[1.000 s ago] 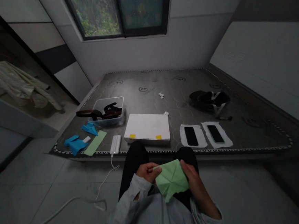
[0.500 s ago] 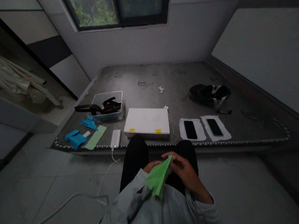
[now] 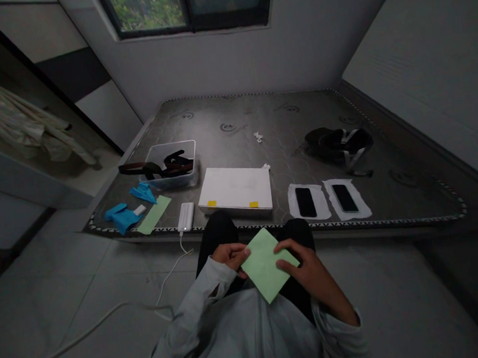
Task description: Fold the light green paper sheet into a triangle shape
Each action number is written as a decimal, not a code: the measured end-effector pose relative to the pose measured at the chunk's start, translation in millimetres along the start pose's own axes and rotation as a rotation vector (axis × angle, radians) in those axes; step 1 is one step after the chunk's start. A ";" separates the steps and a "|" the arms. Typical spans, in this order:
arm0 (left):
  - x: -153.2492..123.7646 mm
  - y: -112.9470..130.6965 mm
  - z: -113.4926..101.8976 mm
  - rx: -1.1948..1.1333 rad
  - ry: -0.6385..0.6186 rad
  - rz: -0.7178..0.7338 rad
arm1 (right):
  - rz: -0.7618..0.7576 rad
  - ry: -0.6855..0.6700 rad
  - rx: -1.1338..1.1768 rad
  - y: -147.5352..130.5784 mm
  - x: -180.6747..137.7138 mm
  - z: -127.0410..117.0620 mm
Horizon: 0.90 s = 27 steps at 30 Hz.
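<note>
A light green folded paper [image 3: 265, 265] lies flat as a diamond shape over my lap, one corner pointing down. My left hand [image 3: 227, 256] pinches its left edge. My right hand [image 3: 304, 266] rests on its right side, fingers across the paper. Both hands sit just in front of my black-trousered knees, close to the near edge of the low grey mattress [image 3: 234, 118].
On the mattress lie a white box [image 3: 235, 189], a white power bank [image 3: 185, 217] with a cable to the floor, two dark phones [image 3: 306, 202] on white sheets, a clear tub [image 3: 167, 169] with belts, blue folded papers [image 3: 120, 217], a green strip [image 3: 154, 214] and a dark bundle [image 3: 337, 142].
The green paper went from a creased open sheet to an edge-on fold, and now lies flat as a neat diamond between both hands. The view has tilted slightly.
</note>
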State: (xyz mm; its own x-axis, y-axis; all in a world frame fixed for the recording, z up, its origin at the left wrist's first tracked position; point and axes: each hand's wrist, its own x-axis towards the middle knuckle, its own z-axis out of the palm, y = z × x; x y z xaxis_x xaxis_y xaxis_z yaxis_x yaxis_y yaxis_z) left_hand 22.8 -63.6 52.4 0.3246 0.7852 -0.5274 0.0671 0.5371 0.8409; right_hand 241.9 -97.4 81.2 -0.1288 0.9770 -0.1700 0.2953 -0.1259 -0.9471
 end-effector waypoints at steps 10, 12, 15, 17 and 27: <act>3.2 -3.2 -3.9 -0.014 -0.027 0.007 | -0.103 -0.042 -0.119 0.0 -1.4 -12.6; 4.2 -4.7 -2.9 -0.013 -0.026 0.031 | -0.090 0.066 -0.140 2.6 1.9 -7.4; 4.6 -4.8 -0.9 -0.080 -0.052 0.039 | -0.006 0.198 -0.130 6.4 4.3 0.8; 3.8 -4.1 1.1 -0.111 -0.037 0.061 | 0.053 0.235 -0.033 7.6 4.8 5.9; 2.7 -14.4 6.0 0.078 0.020 0.144 | 0.162 0.002 0.153 2.0 4.4 7.8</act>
State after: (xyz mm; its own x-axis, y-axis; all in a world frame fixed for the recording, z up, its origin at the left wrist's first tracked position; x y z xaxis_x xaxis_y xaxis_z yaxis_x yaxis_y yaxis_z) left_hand 28.4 -71.0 39.6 0.3171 0.8587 -0.4025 0.0945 0.3937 0.9144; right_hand 234.5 -94.7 76.4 -0.0895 0.9421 -0.3232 0.1649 -0.3060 -0.9376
